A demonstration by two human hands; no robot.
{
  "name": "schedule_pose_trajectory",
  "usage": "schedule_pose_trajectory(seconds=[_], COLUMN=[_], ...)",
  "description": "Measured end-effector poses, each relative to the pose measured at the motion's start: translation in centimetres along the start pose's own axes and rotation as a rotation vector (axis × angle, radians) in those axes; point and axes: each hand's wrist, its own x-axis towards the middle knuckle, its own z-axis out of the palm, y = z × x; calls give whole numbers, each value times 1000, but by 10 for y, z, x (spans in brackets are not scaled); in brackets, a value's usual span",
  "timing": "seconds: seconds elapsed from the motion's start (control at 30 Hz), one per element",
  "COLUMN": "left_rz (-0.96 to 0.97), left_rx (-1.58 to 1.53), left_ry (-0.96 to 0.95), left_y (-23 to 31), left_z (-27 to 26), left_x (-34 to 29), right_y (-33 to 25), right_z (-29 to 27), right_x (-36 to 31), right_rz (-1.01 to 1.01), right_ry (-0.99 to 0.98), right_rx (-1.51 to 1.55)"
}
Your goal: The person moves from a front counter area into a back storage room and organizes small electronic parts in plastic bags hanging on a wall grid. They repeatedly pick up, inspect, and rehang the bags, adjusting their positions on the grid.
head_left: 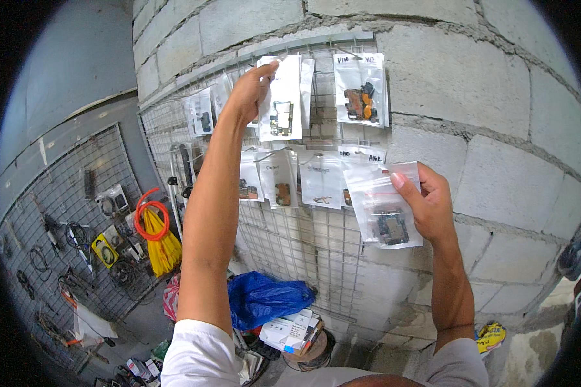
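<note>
High on a wire rack, my left hand point(250, 92) is closed at the upper edge of a white-backed plastic bag point(284, 80) with a phone circuit board showing in its lower half. The bag hangs against the rack among others. Lower and to the right, my right hand point(429, 200) pinches the upper right edge of a clear zip bag point(371, 193), thumb in front. Inside that bag lies a dark circuit board point(392, 226). It is held out in front of the rack's lower row. My left fingertips are partly hidden behind the bag.
More small-parts bags hang from the wire grid rack point(329, 258), including one with orange and dark parts point(360, 90). Behind stands a block wall point(458, 71). At left are another grid with cables and yellow bundles point(161, 238). Below sit a blue plastic bag point(265, 300) and boxes point(294, 330).
</note>
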Motion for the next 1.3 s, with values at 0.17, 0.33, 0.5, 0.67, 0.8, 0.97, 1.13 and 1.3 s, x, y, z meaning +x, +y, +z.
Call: schedule_pose_trajectory(seconds=[0.17,0.33,0.5,0.67,0.8,0.97,1.13,1.3], left_rz=[143,126,102,3,-88,-89,-46,59], left_rx=[-112,-55,19,204,308,434,444,436], left_ry=[-33,-24,-87,-101,-189,-194,-213,-122], left_y=[-15,-11,2,13,34,36,20,-29], left_z=[-20,-16,-14,-31,-23,-25,-28,-26], left_x=[28,29,21,33,27,26,41,68], right_y=[-2,-3,-5,-10,-7,-6,-6,-3], right_z=[-4,-8,-8,-4,-6,-5,0,3], right_x=[-7,-11,-11,-10,-10,-9,-8,-10], right_rz=[40,58,38,47,31,37,36,25], right_ry=[4,6,3,-24,-25,-38,-54,-54], right_rx=[-6,3,-20,-30,-35,-73,-51,-22])
